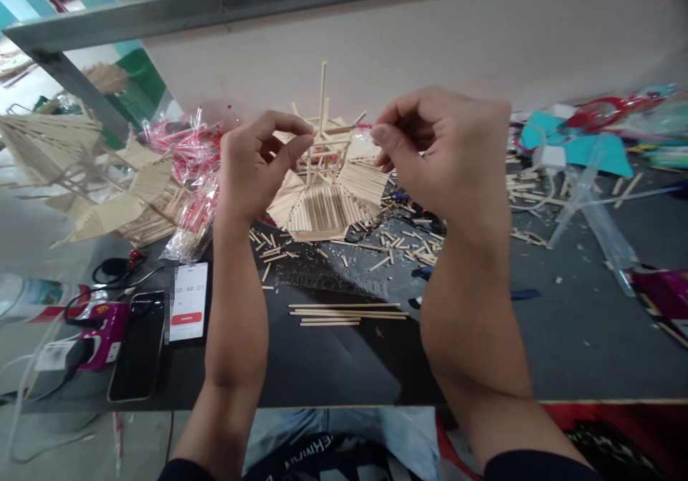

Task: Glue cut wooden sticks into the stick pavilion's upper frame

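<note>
Both of my hands are raised over a pagoda-like model (327,208) made of thin wooden sticks, with slatted roof panels and upright sticks on top. My left hand (263,155) is closed, its thumb and forefinger pinched at the model's upper left. A thin wooden stick (333,140) seems to run from these fingertips toward the other hand. My right hand (430,144) is also closed, thumb against fingers, at the model's upper right; what it pinches is too small to make out. Several loose sticks (349,314) lie in front, near a clear ruler (330,282).
Stick offcuts (408,248) litter the dark table (333,366). Left are another stick model (134,187), bagged red-and-white sticks (193,212), a phone with a timer (188,302), a dark phone (138,345) and a purple power strip (104,334). Blue-green sheets (596,153) lie right. A metal bar (269,4) crosses behind.
</note>
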`<action>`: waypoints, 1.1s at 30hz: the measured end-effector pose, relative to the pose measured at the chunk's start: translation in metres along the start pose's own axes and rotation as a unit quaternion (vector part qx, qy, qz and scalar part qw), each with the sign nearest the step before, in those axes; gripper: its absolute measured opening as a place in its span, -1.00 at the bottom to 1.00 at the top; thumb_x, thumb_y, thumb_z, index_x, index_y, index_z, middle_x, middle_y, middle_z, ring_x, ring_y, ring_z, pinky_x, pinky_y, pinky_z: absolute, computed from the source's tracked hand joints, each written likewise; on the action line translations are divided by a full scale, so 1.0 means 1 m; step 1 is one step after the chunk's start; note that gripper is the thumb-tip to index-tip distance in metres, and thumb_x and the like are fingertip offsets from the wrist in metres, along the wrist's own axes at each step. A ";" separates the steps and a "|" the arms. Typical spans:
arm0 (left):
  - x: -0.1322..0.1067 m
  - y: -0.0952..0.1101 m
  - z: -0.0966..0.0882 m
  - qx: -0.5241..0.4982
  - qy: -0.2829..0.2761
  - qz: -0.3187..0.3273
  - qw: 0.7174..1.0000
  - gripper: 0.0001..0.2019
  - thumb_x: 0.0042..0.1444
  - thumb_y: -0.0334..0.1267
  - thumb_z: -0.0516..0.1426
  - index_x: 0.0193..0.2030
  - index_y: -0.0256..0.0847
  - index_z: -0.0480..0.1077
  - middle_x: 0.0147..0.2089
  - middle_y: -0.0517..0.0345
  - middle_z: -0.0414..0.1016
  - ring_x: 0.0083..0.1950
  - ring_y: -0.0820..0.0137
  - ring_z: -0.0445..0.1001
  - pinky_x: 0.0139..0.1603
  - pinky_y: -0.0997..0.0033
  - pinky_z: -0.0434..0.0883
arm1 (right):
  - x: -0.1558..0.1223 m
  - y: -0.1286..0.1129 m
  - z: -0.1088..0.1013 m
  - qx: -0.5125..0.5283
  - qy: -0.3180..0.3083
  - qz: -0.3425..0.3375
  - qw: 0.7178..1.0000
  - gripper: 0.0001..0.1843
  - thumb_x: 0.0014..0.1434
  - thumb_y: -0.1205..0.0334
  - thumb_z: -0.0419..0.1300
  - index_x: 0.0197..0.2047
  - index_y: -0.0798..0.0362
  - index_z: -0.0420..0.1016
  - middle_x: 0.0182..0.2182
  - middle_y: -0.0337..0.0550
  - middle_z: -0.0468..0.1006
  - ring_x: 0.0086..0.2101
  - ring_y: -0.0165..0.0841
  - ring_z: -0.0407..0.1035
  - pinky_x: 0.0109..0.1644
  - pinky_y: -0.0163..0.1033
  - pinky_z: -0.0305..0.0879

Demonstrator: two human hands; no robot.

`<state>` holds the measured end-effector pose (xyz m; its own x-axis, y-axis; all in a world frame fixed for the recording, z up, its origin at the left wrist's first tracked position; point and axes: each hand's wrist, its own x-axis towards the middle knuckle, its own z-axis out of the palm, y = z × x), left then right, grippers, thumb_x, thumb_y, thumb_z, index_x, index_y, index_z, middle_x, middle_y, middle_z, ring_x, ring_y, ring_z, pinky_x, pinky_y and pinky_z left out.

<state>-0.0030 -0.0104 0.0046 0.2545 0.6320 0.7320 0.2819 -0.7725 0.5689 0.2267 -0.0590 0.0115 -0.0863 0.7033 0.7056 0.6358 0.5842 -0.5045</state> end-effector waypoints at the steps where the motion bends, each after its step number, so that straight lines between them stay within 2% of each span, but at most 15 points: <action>1: 0.000 0.003 -0.002 -0.004 0.004 0.000 1.000 -0.92 0.27 -0.21 0.26 -0.20 -0.13 0.51 -0.28 0.29 0.60 -0.49 0.60 0.51 -0.53 0.54 0.39 | 0.000 0.000 0.000 0.008 0.005 0.007 1.000 -0.82 0.36 0.11 0.19 -0.19 0.00 0.57 -0.47 -0.23 0.54 -0.48 -0.38 0.45 -0.29 -0.21 0.40; 6: 0.000 0.015 -0.010 -0.037 0.021 0.015 0.999 -0.85 0.26 -0.16 0.30 -0.21 -0.14 0.46 -0.34 0.28 0.58 -0.49 0.62 0.50 -0.53 0.57 0.36 | -0.002 -0.007 -0.004 0.028 0.028 -0.002 0.999 -0.67 0.41 -0.01 0.13 -0.30 0.01 0.52 -0.54 -0.28 0.51 -0.55 -0.45 0.44 -0.43 -0.30 0.30; 10: -0.004 0.034 -0.017 -0.039 0.039 0.019 0.998 -0.79 0.31 -0.04 0.23 -0.22 -0.09 0.36 -0.34 0.29 0.55 -0.40 0.52 0.58 -0.50 0.53 0.40 | -0.004 -0.015 -0.012 0.008 -0.001 -0.029 1.000 -0.69 0.38 0.00 0.17 -0.32 0.01 0.52 -0.56 -0.29 0.50 -0.55 -0.44 0.41 -0.43 -0.28 0.28; 14: -0.013 0.052 -0.028 -0.045 0.041 -0.005 0.998 -0.82 0.40 -0.05 0.11 -0.15 -0.04 0.25 -0.34 0.30 0.54 -0.45 0.49 0.55 -0.52 0.47 0.38 | -0.012 -0.024 -0.017 -0.021 -0.011 -0.038 0.999 -0.66 0.39 -0.02 0.14 -0.31 0.01 0.52 -0.56 -0.28 0.48 -0.56 -0.44 0.35 -0.44 -0.27 0.26; 17: -0.022 0.057 -0.033 -0.059 0.000 -0.017 0.998 -0.83 0.44 -0.07 0.06 -0.16 -0.04 0.18 -0.30 0.28 0.58 -0.51 0.51 0.50 -0.57 0.46 0.32 | -0.025 -0.030 -0.013 -0.009 -0.041 -0.038 0.998 -0.66 0.37 0.00 0.15 -0.32 0.04 0.53 -0.57 -0.30 0.48 -0.58 -0.47 0.28 -0.44 -0.29 0.22; 19: -0.030 0.058 -0.033 -0.075 -0.029 0.008 0.997 -0.81 0.42 -0.10 0.06 -0.20 -0.04 0.15 -0.35 0.28 0.58 -0.53 0.53 0.48 -0.59 0.48 0.32 | -0.038 -0.032 -0.007 0.015 -0.082 -0.036 0.996 -0.67 0.35 0.02 0.17 -0.34 0.06 0.54 -0.58 -0.30 0.48 -0.57 -0.49 0.26 -0.42 -0.30 0.21; 21: -0.041 0.061 -0.030 -0.042 -0.076 -0.019 0.996 -0.88 0.41 -0.22 0.04 -0.19 -0.08 0.17 -0.29 0.21 0.59 -0.50 0.53 0.50 -0.52 0.47 0.37 | -0.053 -0.033 0.003 0.059 -0.129 -0.021 0.990 -0.68 0.34 0.05 0.17 -0.34 0.08 0.55 -0.59 -0.31 0.48 -0.57 -0.50 0.25 -0.42 -0.32 0.19; 23: -0.057 0.065 -0.024 0.012 -0.145 -0.046 0.988 -0.94 0.34 -0.34 0.07 -0.18 -0.13 0.24 -0.27 0.20 0.59 -0.46 0.53 0.53 -0.45 0.48 0.40 | -0.071 -0.031 0.014 0.104 -0.162 0.012 0.981 -0.71 0.33 0.08 0.18 -0.32 0.10 0.57 -0.63 -0.31 0.46 -0.60 -0.50 0.22 -0.45 -0.33 0.16; 24: -0.067 0.066 -0.020 0.040 -0.176 -0.058 0.982 -0.95 0.32 -0.37 0.06 -0.18 -0.15 0.30 -0.30 0.22 0.57 -0.43 0.52 0.54 -0.40 0.48 0.40 | -0.080 -0.029 0.020 0.115 -0.170 0.026 0.978 -0.72 0.33 0.08 0.19 -0.29 0.09 0.58 -0.63 -0.31 0.47 -0.60 -0.49 0.23 -0.44 -0.33 0.17; 26: -0.089 0.064 -0.011 0.057 -0.221 -0.083 0.970 -0.87 0.31 -0.41 0.05 -0.18 -0.18 0.42 -0.42 0.25 0.53 -0.41 0.51 0.53 -0.32 0.49 0.40 | -0.097 -0.024 0.034 0.108 -0.132 0.038 0.985 -0.73 0.32 0.07 0.20 -0.26 0.08 0.61 -0.53 -0.22 0.57 -0.54 -0.45 0.31 -0.37 -0.30 0.22; 28: -0.110 0.057 -0.002 0.052 -0.227 -0.125 0.965 -0.88 0.30 -0.38 0.09 -0.18 -0.19 0.46 -0.43 0.24 0.53 -0.40 0.50 0.52 -0.28 0.48 0.40 | -0.111 -0.019 0.047 0.108 -0.121 0.053 0.985 -0.73 0.29 0.07 0.21 -0.28 0.08 0.60 -0.42 -0.13 0.64 -0.45 -0.40 0.39 -0.28 -0.27 0.27; 30: -0.127 0.046 0.008 0.073 -0.230 -0.178 0.954 -0.90 0.31 -0.29 0.14 -0.18 -0.19 0.48 -0.45 0.25 0.54 -0.41 0.47 0.53 -0.26 0.47 0.38 | -0.122 -0.013 0.059 0.114 -0.133 0.065 0.982 -0.73 0.29 0.08 0.19 -0.28 0.09 0.60 -0.45 -0.12 0.63 -0.47 -0.39 0.40 -0.29 -0.27 0.28; 33: -0.144 0.033 0.019 0.087 -0.242 -0.189 0.948 -0.90 0.30 -0.25 0.16 -0.18 -0.18 0.50 -0.47 0.23 0.54 -0.43 0.42 0.53 -0.27 0.44 0.36 | -0.132 -0.005 0.069 0.117 -0.154 0.074 0.978 -0.78 0.26 0.14 0.19 -0.29 0.08 0.59 -0.50 -0.15 0.61 -0.52 -0.39 0.37 -0.34 -0.28 0.27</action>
<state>-0.0130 -0.1254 -0.0891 0.4874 0.8486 0.2057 0.5758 -0.4895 0.6549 0.1819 -0.1264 -0.1132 -0.2554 0.8552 0.4510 0.4692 0.5174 -0.7156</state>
